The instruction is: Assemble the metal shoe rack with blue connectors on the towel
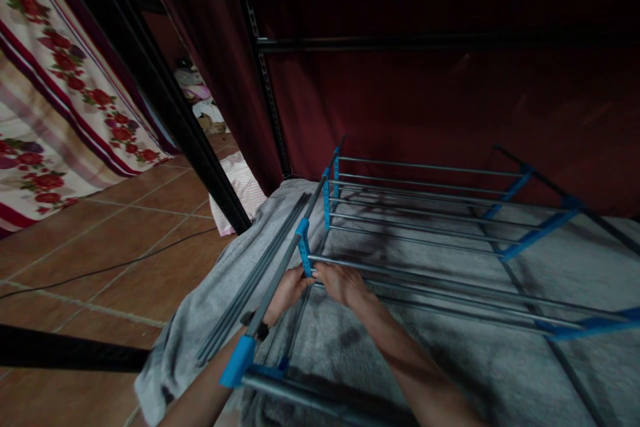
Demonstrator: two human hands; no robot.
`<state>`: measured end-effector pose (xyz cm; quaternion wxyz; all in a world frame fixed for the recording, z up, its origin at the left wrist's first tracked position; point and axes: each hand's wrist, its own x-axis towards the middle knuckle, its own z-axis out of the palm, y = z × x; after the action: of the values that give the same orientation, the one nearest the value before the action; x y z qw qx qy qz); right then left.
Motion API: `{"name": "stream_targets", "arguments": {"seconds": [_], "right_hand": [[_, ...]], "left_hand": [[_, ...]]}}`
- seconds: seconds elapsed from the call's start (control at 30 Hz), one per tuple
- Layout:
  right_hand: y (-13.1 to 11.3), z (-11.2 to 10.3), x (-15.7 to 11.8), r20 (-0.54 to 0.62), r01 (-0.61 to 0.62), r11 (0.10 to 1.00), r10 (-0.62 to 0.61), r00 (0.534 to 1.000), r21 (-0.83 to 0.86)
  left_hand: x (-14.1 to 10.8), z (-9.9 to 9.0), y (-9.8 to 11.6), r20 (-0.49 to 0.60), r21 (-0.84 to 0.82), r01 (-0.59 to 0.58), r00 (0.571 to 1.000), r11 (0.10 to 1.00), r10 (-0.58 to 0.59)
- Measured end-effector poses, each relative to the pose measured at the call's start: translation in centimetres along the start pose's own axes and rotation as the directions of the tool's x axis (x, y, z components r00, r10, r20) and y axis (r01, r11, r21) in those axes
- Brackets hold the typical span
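Observation:
A shoe-rack-like frame of grey metal tubes and blue plastic connectors lies in front of me on a grey blanket. My left hand reaches under the long side tube, with its fingers closed on the lower part of a blue connector. On the other side of that connector, my right hand pinches a metal rod near its end, where the rod meets the connector. The fingertips of both hands nearly touch. A dark band is around my left wrist.
Several loose grey tubes lie on the blanket, left of the frame. Black metal posts and a dark red curtain surround the spot. A cable crosses the tiled floor, and a flowered cloth hangs at the left.

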<state>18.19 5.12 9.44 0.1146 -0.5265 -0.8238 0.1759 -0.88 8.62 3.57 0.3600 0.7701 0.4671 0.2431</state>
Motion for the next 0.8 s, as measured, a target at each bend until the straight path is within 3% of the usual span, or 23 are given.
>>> {"name": "stream_targets", "arguments": {"seconds": [0.47, 0.63, 0.8], "right_hand": [[-0.4, 1.3, 0.6, -0.113, -0.033, 0.996, 0.023, 0.993, -0.087], [0.8, 1.0, -1.7, -0.224, -0.012, 0.982, -0.03, 0.974, -0.186], [2.7, 0.8, -4.5, -0.321, -0.147, 0.966, 0.073, 0.944, -0.213]], "left_hand": [[0.8, 0.2, -2.4, -0.026, -0.027, -0.133, 0.991, 0.991, 0.132], [1.8, 0.0, -3.6, -0.025, -0.022, -0.157, 0.987, 0.987, 0.156], [2.0, -0.3, -3.3, -0.063, 0.008, -0.117, 0.991, 0.993, 0.118]]}}
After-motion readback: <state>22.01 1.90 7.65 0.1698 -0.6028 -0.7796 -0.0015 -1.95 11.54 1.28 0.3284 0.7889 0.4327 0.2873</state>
